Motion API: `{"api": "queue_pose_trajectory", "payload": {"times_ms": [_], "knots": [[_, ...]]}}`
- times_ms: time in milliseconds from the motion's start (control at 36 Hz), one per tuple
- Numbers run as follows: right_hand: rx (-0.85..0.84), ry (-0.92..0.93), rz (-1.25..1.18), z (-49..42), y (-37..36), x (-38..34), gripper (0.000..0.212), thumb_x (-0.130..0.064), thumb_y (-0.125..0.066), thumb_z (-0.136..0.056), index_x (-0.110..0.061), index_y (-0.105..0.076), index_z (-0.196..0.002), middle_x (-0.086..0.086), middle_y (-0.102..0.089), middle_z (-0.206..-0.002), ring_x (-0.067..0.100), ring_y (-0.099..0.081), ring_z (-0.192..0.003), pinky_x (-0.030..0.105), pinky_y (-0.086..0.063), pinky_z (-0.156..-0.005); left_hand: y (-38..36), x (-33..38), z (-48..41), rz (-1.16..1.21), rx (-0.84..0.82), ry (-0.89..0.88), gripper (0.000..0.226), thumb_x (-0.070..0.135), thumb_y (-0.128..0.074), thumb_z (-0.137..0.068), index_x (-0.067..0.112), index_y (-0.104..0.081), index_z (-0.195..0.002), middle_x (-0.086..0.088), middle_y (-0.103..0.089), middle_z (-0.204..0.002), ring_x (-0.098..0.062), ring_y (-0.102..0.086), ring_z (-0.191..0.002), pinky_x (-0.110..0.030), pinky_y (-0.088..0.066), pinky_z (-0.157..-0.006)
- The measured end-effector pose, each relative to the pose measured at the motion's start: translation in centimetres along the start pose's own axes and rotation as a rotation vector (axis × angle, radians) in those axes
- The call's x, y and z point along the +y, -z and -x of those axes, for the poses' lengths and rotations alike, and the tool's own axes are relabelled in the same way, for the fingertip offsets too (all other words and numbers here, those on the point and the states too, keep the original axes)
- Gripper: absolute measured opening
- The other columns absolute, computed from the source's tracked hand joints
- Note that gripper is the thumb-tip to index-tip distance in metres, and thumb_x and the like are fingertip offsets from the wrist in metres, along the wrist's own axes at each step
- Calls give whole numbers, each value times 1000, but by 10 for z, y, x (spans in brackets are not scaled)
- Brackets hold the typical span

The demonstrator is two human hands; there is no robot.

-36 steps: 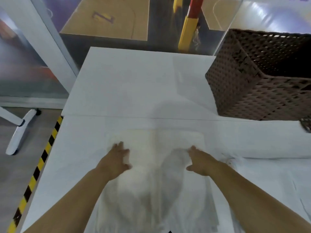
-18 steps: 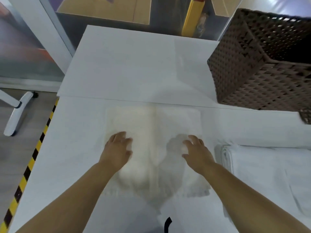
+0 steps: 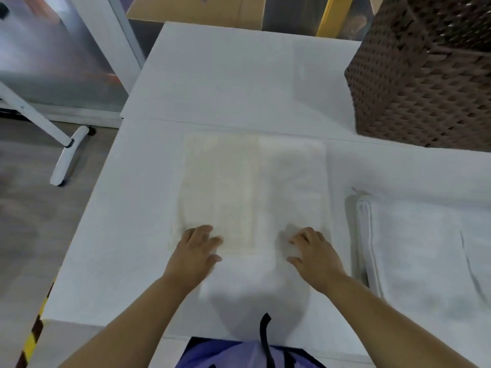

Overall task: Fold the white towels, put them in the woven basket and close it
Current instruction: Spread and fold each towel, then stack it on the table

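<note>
A white towel (image 3: 252,187) lies flat on the white table (image 3: 239,83), folded into a rectangle in front of me. My left hand (image 3: 195,252) rests on its near left corner with fingers spread. My right hand (image 3: 314,252) rests flat on its near right corner. A stack of folded white towels (image 3: 419,251) lies to the right of it. The dark brown woven basket (image 3: 425,81) stands at the far right of the table; its lid is not in view.
The table's left edge drops to a grey floor with black-and-yellow tape (image 3: 34,333). A white stand foot (image 3: 67,158) is on the floor at the left. A glass partition (image 3: 53,49) rises beyond the table.
Both hands have slid toward me along the towel, from its far part to its near edge, and the towel now lies flatter. The camera tilted down.
</note>
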State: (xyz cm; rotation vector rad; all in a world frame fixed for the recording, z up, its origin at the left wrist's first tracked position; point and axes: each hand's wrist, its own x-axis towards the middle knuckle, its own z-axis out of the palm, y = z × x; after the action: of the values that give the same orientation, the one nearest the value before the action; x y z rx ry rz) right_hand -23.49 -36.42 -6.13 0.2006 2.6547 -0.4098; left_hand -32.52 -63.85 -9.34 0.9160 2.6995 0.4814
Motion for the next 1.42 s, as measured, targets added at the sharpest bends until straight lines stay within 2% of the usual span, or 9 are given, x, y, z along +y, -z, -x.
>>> {"api": "queue_pose_trajectory", "payload": {"times_ms": [250, 361, 528, 889, 1000, 1056, 1111, 1278, 1417], "knots": [[37, -1, 84, 5, -9, -2, 51, -51, -48, -92, -21, -44, -134, -2, -37, -134, 19, -40, -123, 30, -36, -103, 4, -7, -4, -123, 118, -215, 49, 24, -90, -54, 23, -58, -92, 0, -51, -108, -27, -66, -80, -30, -57, -53], [41, 10, 141, 7, -15, -1, 48, -46, -44, -96, -19, -44, -135, 1, -39, -139, 22, -42, -124, 33, -37, -101, -2, -13, -2, -237, 198, -312, 21, 29, -53, -82, 18, -59, -99, -8, -61, -109, -27, -66, -85, -31, -58, -58], [127, 14, 145, 5, -21, 2, 24, -31, -72, -81, -14, -69, -98, 7, -64, -106, 31, -63, -88, 42, -53, -70, -14, -9, 1, -304, 197, -281, 28, 15, -44, -85, 7, -71, -87, -19, -68, -103, -32, -69, -84, -34, -59, -66], [151, -50, -124, -1, -6, 6, 30, -31, -40, -101, -20, -66, -108, -4, -58, -105, 18, -52, -99, 31, -43, -83, 2, -17, -1, -238, 111, -241, 39, 27, -39, -85, 13, -75, -90, -6, -71, -106, -23, -72, -76, -32, -57, -48], [307, -5, -110, -2, -1, 2, 24, -25, -42, -101, -14, -64, -104, -1, -67, -94, 25, -59, -84, 36, -44, -73, 5, -15, -1, -266, 106, -252, 22, 12, -59, -77, 9, -71, -95, -10, -72, -103, -24, -72, -73, -31, -55, -44], [440, 79, -100, -1, 1, 0, 6, -8, -58, -92, -13, -60, -95, 0, -64, -73, 24, -53, -62, 30, -37, -57, 8, -12, -1, -247, 89, -251, 49, -1, -80, -57, 10, -63, -102, -9, -72, -90, -24, -69, -63, -28, -49, -38], [527, 188, -47, 1, 2, 0, 41, 13, -69, -68, -17, -48, -87, -3, -51, -58, 17, -39, -49, 23, -28, -47, 14, -10, 0, -227, 94, -243, 69, -7, -82, -48, 15, -51, -106, -6, -69, -80, -23, -66, -58, -25, -43, -36], [436, 371, 123, 6, -11, 11, 35, 17, -69, -46, -9, -67, -69, 5, -70, -79, 26, -64, -61, 31, -48, -52, 16, -21, 2, -278, 115, -316, 41, -13, -83, -41, 5, -71, -76, -11, -70, -86, -29, -69, -70, -29, -52, -44], [309, 241, 102, 15, -30, 9, 37, -15, -89, -54, -16, -74, -87, -5, -69, -96, 19, -68, -77, 32, -54, -62, 3, -29, 11, -263, 86, -290, 35, 31, -47, -82, 7, -71, -94, -10, -66, -109, -29, -66, -96, -38, -57, -74]]}}
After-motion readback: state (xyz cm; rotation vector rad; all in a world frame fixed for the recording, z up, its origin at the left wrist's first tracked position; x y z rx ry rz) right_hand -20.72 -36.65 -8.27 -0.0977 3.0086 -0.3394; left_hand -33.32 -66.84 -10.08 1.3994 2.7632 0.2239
